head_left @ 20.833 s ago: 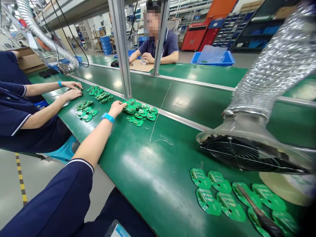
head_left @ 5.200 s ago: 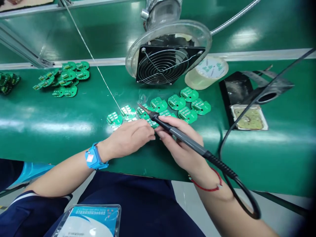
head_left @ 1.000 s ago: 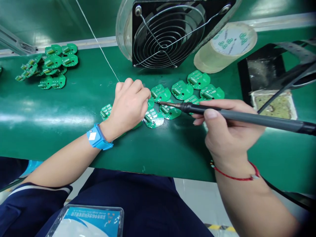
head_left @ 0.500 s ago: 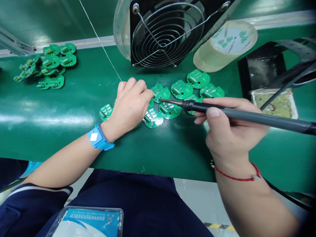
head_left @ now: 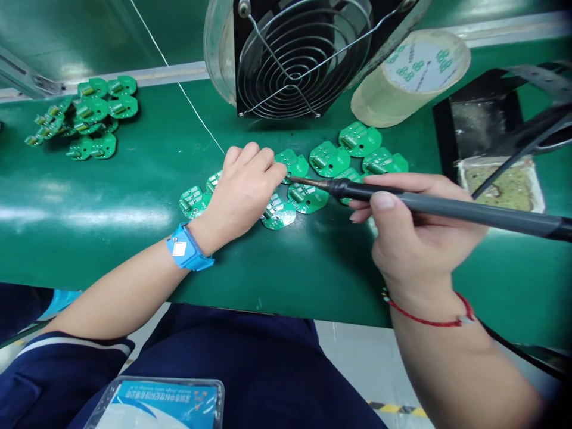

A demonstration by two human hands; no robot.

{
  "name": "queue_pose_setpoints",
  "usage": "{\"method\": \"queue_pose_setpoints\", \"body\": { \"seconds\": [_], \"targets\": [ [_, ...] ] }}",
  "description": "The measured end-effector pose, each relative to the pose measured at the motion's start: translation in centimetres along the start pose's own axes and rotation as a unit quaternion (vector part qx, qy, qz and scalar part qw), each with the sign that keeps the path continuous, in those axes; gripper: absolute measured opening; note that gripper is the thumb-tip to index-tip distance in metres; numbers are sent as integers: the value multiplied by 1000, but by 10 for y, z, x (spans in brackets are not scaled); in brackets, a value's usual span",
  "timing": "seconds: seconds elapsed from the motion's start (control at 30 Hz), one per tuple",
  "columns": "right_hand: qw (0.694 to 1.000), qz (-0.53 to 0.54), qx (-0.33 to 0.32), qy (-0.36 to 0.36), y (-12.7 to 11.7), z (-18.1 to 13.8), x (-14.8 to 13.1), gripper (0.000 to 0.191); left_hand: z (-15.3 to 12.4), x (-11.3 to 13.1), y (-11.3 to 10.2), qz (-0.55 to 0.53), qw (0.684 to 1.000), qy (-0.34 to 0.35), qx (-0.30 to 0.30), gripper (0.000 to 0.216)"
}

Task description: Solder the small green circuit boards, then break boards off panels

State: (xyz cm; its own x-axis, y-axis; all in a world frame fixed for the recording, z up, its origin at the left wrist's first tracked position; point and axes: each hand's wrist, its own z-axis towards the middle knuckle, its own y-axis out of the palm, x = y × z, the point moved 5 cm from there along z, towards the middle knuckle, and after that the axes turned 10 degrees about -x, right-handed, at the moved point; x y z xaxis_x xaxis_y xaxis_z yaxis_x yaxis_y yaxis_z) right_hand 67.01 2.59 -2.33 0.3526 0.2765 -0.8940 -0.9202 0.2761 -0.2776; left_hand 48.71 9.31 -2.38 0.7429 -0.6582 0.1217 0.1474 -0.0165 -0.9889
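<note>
My right hand (head_left: 424, 232) grips a soldering iron (head_left: 447, 208) like a pen. The iron's tip touches or hovers just over a green circuit board (head_left: 292, 162) in the middle of the bench. My left hand (head_left: 243, 190), with a blue wrist strap, is closed on the end of a thin solder wire (head_left: 196, 112) that runs down from the upper left. Its fingertips are hidden behind the knuckles, close to the iron's tip. Under and beside this hand lie more circuit boards (head_left: 192, 201), partly covered by it.
A caged black fan (head_left: 292, 74) stands behind the boards. To its right are a large roll of clear tape (head_left: 402, 83) and a soldering iron stand with a sponge tray (head_left: 500, 190). A pile of circuit boards (head_left: 92, 110) lies at the left back of the green bench (head_left: 89, 238).
My left hand has shifted slightly right, toward the iron's tip, drawing the solder wire along. The soldering iron has hardly moved.
</note>
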Motion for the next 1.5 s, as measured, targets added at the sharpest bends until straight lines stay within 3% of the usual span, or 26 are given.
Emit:
{"method": "queue_pose_setpoints", "body": {
  "seconds": [0.17, 0.27, 0.4, 0.5, 0.83, 1.5],
  "targets": [
    [999, 8, 33, -12, -7, -1, -1, 13, -2, -5, -15, -15, 1000, -9, 21, 23],
    [998, 18, 54, -15, -14, -2, -1, 12, -8, -1, -24, -104, 994, 2, 30, 20],
    [996, 40, 78, -26, -25, -14, -3, 15, -17, 15, -28, -234, 971, 39, -2, 18],
    [995, 40, 87, -25, -32, -26, -3, 16, -21, 24, -23, -268, 962, 41, -32, 15],
    [998, 27, 59, -25, -30, -29, -2, 14, -18, 30, -14, -80, 995, 56, -12, 16],
    [998, 26, 49, -35, -26, -28, -3, 12, -16, 35, -3, -44, 996, 82, -11, 22]
  ]
}}
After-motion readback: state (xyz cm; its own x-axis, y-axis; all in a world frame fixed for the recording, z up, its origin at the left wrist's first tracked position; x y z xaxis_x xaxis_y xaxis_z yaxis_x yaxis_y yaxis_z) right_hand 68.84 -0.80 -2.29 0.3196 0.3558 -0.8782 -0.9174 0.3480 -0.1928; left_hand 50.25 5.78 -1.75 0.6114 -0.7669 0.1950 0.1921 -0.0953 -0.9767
